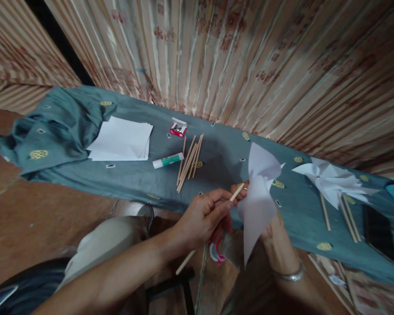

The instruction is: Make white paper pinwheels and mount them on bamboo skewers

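Observation:
My left hand (pixel 205 214) is closed around a thin wooden stick (pixel 237 192), which slants with its upper end toward the paper and its lower end down below my fist. A white paper pinwheel (pixel 259 199) is in my right hand (pixel 273 222), its folded blades facing sideways. Most of the right hand is behind the paper; a ringed finger and the fingertips show close to the stick's upper end. I cannot tell whether stick and pinwheel touch. On the cloth ahead lie several loose wooden sticks (pixel 189 162).
A stack of white paper (pixel 123 139), a small red box of metal pins (pixel 178 127) and a glue stick (pixel 168 160) lie on the green cloth (pixel 131 175). Finished-looking pinwheels (pixel 328 175) on sticks overlap at right, beside a dark phone (pixel 379 232). A pleated curtain (pixel 203 57) hangs behind.

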### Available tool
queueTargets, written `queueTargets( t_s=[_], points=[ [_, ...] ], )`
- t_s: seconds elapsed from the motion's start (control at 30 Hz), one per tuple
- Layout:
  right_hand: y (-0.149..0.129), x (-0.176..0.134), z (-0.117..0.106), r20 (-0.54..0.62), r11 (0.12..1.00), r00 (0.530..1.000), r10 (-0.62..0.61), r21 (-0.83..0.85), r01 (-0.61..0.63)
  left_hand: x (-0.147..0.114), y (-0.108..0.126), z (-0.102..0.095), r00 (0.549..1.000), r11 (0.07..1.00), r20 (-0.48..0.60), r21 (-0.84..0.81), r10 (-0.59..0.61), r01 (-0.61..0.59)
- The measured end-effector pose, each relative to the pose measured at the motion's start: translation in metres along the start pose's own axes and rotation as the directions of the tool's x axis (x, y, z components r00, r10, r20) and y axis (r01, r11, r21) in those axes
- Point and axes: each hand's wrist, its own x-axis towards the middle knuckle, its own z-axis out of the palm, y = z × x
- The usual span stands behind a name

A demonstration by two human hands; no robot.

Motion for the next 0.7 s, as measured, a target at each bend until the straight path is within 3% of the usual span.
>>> queueTargets(
  t_s=[0.47,0.6,0.7],
  points=[
    [-0.007,-0.004,0.010,-0.022,1.000,1.000,0.001,-0.017,-0.002,-0.003,0.000,0.000,0.999,0.992,-0.028,0.121,0.025,-0.021],
    [-0.007,-0.004,0.011,-0.059,0.997,0.996,-0.060,-0.043,0.058,-0.004,0.003,-0.002,0.994,0.950,-0.017,0.296,0.106,-0.097],
    [-0.009,-0.005,0.013,-0.101,0.995,0.992,-0.079,-0.071,0.072,-0.004,0.009,-0.005,0.976,0.842,-0.018,0.509,0.217,-0.178]
  ],
)
